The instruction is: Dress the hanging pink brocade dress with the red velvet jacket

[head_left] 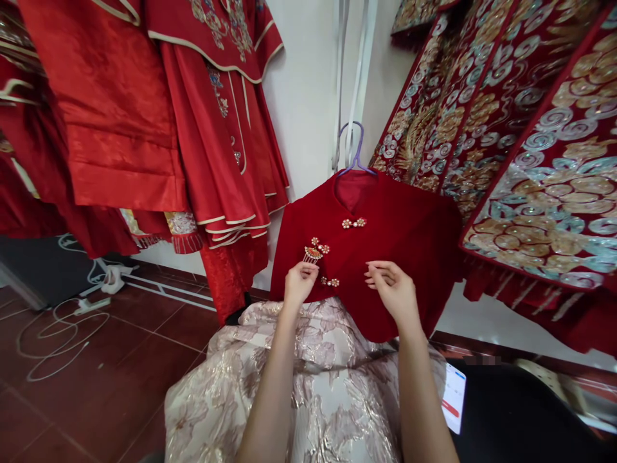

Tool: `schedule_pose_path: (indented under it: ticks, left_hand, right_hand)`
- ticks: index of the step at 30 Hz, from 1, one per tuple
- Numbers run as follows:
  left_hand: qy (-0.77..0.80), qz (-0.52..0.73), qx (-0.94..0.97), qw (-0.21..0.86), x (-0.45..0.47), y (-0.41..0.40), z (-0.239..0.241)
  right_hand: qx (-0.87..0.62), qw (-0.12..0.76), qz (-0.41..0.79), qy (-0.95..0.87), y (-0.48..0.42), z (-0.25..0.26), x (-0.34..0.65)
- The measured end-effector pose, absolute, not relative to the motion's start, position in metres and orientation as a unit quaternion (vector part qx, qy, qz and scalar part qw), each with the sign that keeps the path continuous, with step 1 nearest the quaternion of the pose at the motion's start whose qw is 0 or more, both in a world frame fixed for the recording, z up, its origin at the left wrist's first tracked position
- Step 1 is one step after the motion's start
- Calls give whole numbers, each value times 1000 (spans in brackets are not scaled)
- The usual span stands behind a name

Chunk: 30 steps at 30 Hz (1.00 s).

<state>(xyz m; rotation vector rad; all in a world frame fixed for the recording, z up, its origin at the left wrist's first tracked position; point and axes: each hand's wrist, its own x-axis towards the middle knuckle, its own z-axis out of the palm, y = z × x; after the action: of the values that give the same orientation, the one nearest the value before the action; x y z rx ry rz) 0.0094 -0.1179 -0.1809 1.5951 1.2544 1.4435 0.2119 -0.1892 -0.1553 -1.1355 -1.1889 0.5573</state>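
A dark red velvet jacket [385, 238] hangs on a lilac hanger [355, 151] in front of me, over a pale pink and gold brocade skirt [318, 379]. Pearl button clasps sit at the jacket's collar [353, 223], chest [320, 246] and lower front [330, 281]. My left hand [299, 283] is closed on a small gold fan-shaped comb [312, 254], holding it against the jacket's left front. My right hand [391, 289] rests on the velvet with its fingers curled, pinching the fabric.
Red satin garments [159, 109] hang at the left. Heavily embroidered red, gold and silver robes [520, 128] hang at the right. A white cable [58, 328] and power strip [91, 304] lie on the dark red tile floor. A black surface with a tag [454, 397] is at lower right.
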Motion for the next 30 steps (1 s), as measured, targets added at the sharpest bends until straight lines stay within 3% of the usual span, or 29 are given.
schedule_pose_path:
  ticks: [8,15,25,27,30]
  left_hand:
    - [471,415,713,313,24,-128,-186]
    - [481,440,696,302,24,-128,-187]
    - [453,481,688,300,26,-129,-187]
    - [447,492,671,328,27,-127,-187]
    - [424,495,603,460,28,-127,-184]
  right_hand:
    - [-575,481,251,-612,-171,-186,192]
    - [-578,474,193,-635,-165,-193,190]
    - [-534,509,220,-638,-162,-196,180]
    - [-530,511,226,-638,-162,-197,181]
    - [-526,509,216,-647,-161,-200,180]
